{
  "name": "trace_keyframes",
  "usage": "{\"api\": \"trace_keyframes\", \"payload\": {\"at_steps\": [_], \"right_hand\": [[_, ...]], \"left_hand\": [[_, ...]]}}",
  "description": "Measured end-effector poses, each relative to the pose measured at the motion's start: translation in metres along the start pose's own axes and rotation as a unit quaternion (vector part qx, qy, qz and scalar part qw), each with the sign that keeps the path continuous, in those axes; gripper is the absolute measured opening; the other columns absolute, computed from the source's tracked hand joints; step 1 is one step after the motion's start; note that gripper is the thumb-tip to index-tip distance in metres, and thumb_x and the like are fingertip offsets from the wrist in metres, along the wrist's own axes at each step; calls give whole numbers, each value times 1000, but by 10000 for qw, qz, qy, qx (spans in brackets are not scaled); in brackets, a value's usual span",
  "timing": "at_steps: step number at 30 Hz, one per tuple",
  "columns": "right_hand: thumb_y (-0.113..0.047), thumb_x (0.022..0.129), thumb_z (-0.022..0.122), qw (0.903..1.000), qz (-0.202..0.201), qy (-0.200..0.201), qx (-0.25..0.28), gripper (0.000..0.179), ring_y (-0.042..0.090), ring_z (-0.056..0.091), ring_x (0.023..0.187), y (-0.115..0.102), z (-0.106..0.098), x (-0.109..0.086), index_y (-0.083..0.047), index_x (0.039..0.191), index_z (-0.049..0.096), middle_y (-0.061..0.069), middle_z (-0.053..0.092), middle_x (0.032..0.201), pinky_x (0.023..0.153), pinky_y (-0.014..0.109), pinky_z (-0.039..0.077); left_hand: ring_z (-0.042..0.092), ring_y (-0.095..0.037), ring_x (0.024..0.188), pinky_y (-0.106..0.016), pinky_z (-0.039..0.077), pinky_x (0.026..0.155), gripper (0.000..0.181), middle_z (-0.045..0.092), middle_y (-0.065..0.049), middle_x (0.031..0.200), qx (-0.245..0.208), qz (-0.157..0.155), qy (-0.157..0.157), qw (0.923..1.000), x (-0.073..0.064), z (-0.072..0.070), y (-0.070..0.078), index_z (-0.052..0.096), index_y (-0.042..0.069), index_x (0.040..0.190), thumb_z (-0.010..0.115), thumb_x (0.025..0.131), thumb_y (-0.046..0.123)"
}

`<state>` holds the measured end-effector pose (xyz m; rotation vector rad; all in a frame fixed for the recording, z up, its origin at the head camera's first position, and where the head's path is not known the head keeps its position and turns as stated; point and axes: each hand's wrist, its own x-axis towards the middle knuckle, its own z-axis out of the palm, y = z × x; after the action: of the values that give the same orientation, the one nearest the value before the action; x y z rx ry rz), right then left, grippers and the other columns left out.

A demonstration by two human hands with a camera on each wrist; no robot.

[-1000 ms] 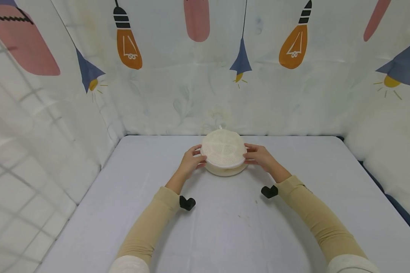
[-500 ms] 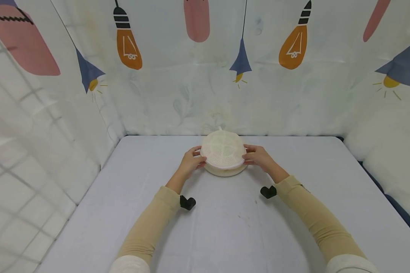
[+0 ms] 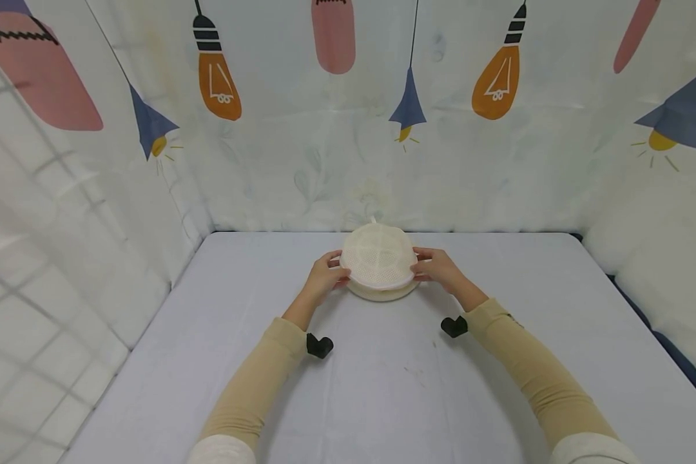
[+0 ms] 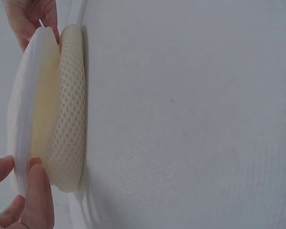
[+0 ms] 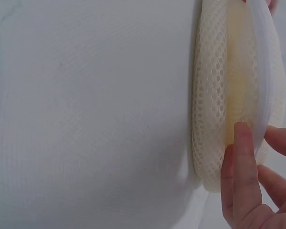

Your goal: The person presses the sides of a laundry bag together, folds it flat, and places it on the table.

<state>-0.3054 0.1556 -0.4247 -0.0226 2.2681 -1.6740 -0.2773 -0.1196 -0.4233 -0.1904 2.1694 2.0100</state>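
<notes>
Near: tan sleeves [image 3: 255, 380] over the bench [image 3: 383, 386]. Grip, both sides: left hand [image 3: 321, 276] and right hand [image 3: 441, 265] pinch the white rim [image 4: 26, 114] of the upper flap [image 3: 379, 251], holding it parted from the lower half [image 4: 70, 109]. Round mesh pouch [image 3: 379, 265], toward the bench's far edge. Looks light, soft, springy; probably neither slippery nor fragile. Rim seems firmest, best hold; mesh alone might sag. Beyond: lamp-printed curtain [image 3: 348, 161].
</notes>
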Motion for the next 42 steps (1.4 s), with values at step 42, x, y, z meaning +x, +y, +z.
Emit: {"api": "trace_keyframes", "payload": {"at_steps": [42], "right_hand": [[1,95,67,9845,25,-290,-1728,66,22,67,89,-6,-4,14,8,154,37,28,51,136,80,29,60]], "left_hand": [[65,-19,83,-26,59,76,60,60,-26,127,1469,-72,29,9891,15,2,-4,46,-3,151,68,94,-5]]}}
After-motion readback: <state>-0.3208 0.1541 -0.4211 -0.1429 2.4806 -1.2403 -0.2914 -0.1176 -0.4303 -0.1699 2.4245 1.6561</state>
